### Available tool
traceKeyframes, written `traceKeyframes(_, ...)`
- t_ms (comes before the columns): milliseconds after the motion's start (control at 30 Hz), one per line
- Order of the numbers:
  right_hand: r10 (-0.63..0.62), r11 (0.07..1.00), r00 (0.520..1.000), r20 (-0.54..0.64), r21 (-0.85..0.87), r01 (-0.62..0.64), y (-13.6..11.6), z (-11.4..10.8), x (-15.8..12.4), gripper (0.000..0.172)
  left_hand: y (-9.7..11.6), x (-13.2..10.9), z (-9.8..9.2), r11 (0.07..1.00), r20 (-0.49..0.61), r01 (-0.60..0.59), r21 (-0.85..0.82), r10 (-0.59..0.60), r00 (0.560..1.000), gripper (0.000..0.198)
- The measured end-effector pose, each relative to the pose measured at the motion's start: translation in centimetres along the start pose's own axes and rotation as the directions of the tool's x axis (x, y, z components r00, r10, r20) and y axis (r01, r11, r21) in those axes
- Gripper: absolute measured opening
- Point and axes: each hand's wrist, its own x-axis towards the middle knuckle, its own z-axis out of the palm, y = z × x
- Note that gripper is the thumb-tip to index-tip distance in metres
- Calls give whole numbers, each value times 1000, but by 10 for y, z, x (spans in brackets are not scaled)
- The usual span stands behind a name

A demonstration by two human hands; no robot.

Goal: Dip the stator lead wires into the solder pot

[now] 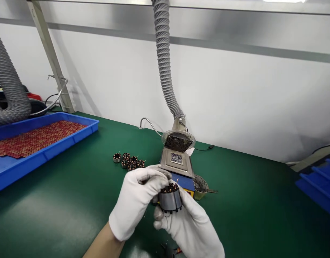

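Wound ring (170, 201): held up before metal-topped unit (165, 163). Right gloved hand (193, 224): thumb and fingers clasping ring's side. Left gloved hand (143, 186): fingertips bunched at top windings (170, 188); exact pinch cannot be told. Advisable: steady outer-wall grip, light touch on windings. Around: other rings (132, 167), cup (199, 195), blue tray (46, 154). Hands partly block unit.

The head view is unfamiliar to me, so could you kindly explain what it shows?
There is no robot here: a white-gloved person works at a green table, and the single picture comes from a camera on their head. The right hand holds a grey cylindrical part, with the left hand at its top. Beyond the hands stands a metal-topped box, with a cup to its right and a grey hose coming down behind it. Farther left lie several small rings with copper-coloured parts, and a blue tray holding reddish pieces.
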Motion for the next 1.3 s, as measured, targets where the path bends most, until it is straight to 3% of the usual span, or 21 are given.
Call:
traceKeyframes(100,-7,1000,1000,9,-22,8,-2,-4,-2,28,0,3,-12,997,-110,-34,-72,25,994,15)
traceKeyframes(167,-18,999,1000,-5,-48,18,-4,-5,-2,27,3,3,-14,998,-25,39,-45,-40,999,15)
traceKeyframes(267,-62,992,997,-44,-112,56,-4,-4,-1,26,6,-1,-4,972,123,235,-9,-232,965,23)
traceKeyframes(333,-140,968,987,-83,-222,119,-3,-4,-1,27,5,-4,4,970,57,235,-59,-232,971,9)
traceKeyframes(400,-262,886,959,-107,-421,195,-3,-6,-2,33,3,-4,5,982,-46,145,-122,-152,987,6)
traceKeyframes(467,-423,731,898,-122,-631,259,-1,-11,-3,39,2,-1,0,977,-146,15,-213,-46,988,9)
traceKeyframes(533,-623,523,778,-82,-784,336,4,-16,-3,39,3,1,-7,959,-148,-24,-284,-20,989,18)
traceKeyframes(600,-794,241,603,74,-872,425,13,-19,-1,38,2,2,-7,944,25,104,-312,-101,995,32)
traceKeyframes(667,-836,-54,469,284,-893,446,21,-20,3,45,1,0,-1,923,195,247,-295,-195,961,32)
traceKeyframes(700,-819,-162,441,367,-886,435,24,-21,4,48,0,-1,4,912,204,269,-309,-213,956,26)
traceKeyframes(767,-784,-269,430,447,-870,414,27,-21,6,51,-2,-1,10,898,111,236,-372,-209,972,15)
traceKeyframes(900,-806,-193,452,382,-892,409,22,-22,5,47,3,2,6,872,-155,3,-490,-90,984,17)
traceKeyframes(933,-817,-165,456,352,-902,399,20,-23,4,46,5,3,3,892,-162,-4,-452,-77,984,19)
traceKeyframes(1000,-830,-147,452,327,-910,388,18,-24,3,45,9,4,-2,949,-51,108,-295,-129,990,24)
traceKeyframes(1067,-827,-174,437,353,-900,399,17,-25,3,45,9,4,-4,961,58,233,-151,-227,972,21)
traceKeyframes(1100,-820,-190,434,374,-892,410,17,-25,4,46,8,4,-4,960,57,243,-140,-238,970,17)
traceKeyframes(1233,-808,-200,428,405,-872,447,18,-25,5,43,8,3,-8,972,-164,63,-225,-102,981,10)
traceKeyframes(1300,-819,-202,409,402,-870,451,17,-25,6,42,12,2,-11,988,-182,48,-147,-74,980,15)
